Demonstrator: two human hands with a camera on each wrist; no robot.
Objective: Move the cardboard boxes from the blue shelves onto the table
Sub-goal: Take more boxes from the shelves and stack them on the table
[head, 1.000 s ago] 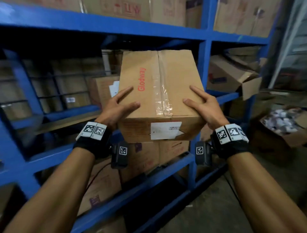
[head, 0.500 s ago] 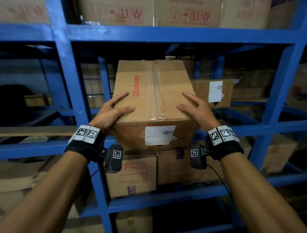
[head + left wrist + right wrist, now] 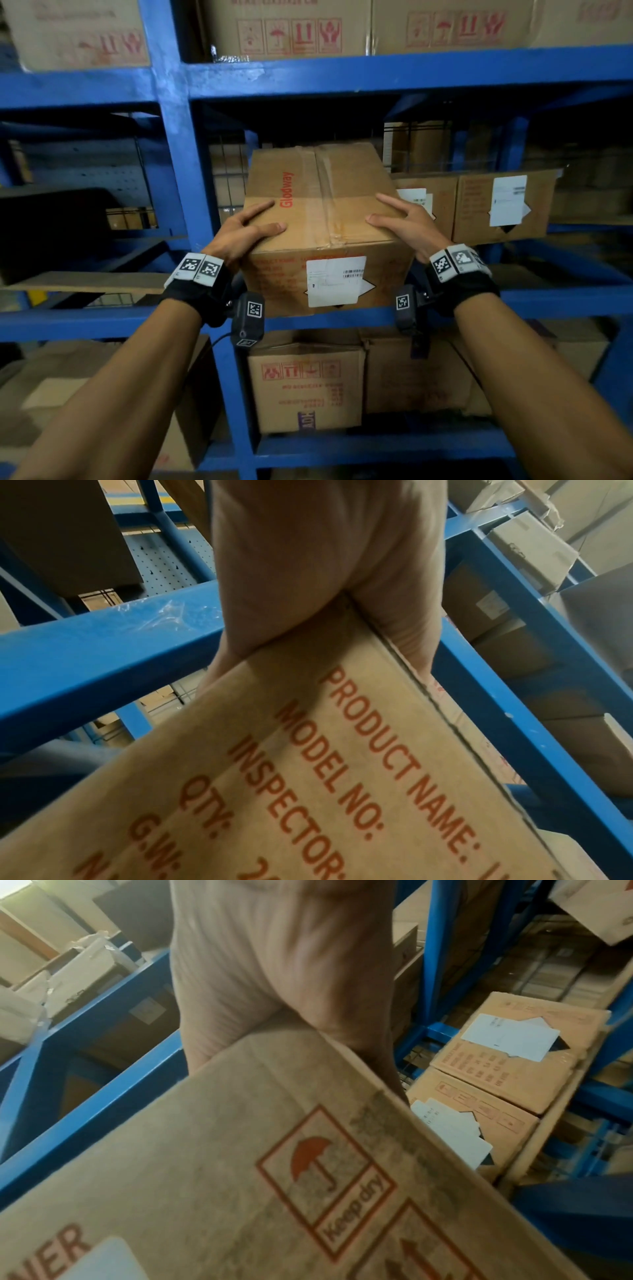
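A taped brown cardboard box [image 3: 318, 205] with red "Glodway" print and a white label is held between both hands in front of the middle bay of the blue shelves [image 3: 178, 171]. My left hand [image 3: 239, 233] grips its near left top corner, thumb on top. My right hand [image 3: 407, 222] grips the near right top corner the same way. In the left wrist view the left hand [image 3: 308, 561] wraps the edge of the box [image 3: 308, 777]. In the right wrist view the right hand [image 3: 274, 961] clasps the box [image 3: 240, 1150]. Whether the box's bottom rests on the shelf beam is hidden.
Two labelled boxes [image 3: 503, 205] stand on the same shelf to the right. More boxes [image 3: 305, 383] fill the shelf below, and others [image 3: 284, 27] the shelf above. A blue upright stands just left of the held box. The bay to the left is dark.
My view has swung along the shelves, from the rack's right end to this bay. The box stays in both hands with the same grip, now level with the middle shelf.
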